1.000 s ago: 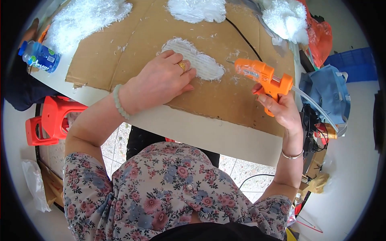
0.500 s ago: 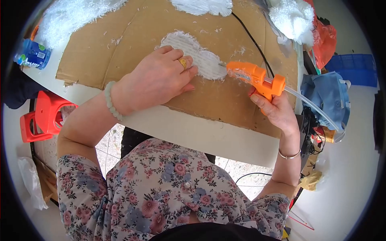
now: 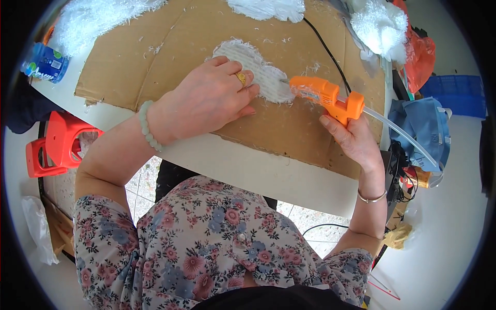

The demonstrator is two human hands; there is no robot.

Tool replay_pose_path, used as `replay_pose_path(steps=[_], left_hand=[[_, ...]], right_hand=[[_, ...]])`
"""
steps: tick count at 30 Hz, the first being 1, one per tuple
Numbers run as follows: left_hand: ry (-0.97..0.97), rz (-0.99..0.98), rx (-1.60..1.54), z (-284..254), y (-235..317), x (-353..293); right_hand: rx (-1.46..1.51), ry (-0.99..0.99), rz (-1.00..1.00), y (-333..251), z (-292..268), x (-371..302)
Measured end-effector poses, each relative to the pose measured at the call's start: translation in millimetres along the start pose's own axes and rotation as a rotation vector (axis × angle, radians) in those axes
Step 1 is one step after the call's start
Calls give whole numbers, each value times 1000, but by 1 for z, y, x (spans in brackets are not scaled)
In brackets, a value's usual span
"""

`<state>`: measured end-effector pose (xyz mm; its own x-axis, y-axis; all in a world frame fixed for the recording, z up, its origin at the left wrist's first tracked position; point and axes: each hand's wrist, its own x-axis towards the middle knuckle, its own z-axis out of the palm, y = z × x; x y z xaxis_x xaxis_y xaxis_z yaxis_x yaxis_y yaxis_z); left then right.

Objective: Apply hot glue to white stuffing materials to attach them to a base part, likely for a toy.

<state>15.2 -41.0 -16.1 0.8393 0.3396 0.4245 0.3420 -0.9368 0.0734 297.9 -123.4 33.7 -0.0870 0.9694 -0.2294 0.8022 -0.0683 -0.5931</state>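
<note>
An oval white piece with a frayed, fringed edge (image 3: pixel 274 77) lies on the brown cardboard. My left hand (image 3: pixel 212 98) reaches over its near left part, fingers curled down and closed on it; the fingertips are partly hidden. In my right hand (image 3: pixel 356 142) is an orange hot glue gun (image 3: pixel 325 95), gripped by its handle. Its metal nozzle points left at the right part of the piece, touching it or just above; I cannot tell which. A long translucent glue stick (image 3: pixel 400 132) sticks out of the gun's back.
The cardboard sheet (image 3: pixel 181 51) covers much of the white table (image 3: pixel 248 165). White fluffy material lies at the far left (image 3: pixel 103 23), far middle (image 3: pixel 266 8) and far right (image 3: pixel 380 28). A black cord (image 3: pixel 330 51) crosses the cardboard. A blue-labelled jar (image 3: pixel 49 63) stands at left.
The glue gun's nozzle has shifted slightly left over the white piece. The red trigger shows less than before. My left hand keeps its place on the piece; the whole view has shifted a little.
</note>
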Motion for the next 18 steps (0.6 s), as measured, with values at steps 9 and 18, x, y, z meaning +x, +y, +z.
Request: replay_pose_path(steps=[9, 18], left_hand=[[-10, 3, 24, -4, 0, -1], [12, 16, 5, 0, -2, -4]], right_hand=[[-53, -4, -60, -9, 1, 6], [-110, 10, -158, -25, 6, 21]])
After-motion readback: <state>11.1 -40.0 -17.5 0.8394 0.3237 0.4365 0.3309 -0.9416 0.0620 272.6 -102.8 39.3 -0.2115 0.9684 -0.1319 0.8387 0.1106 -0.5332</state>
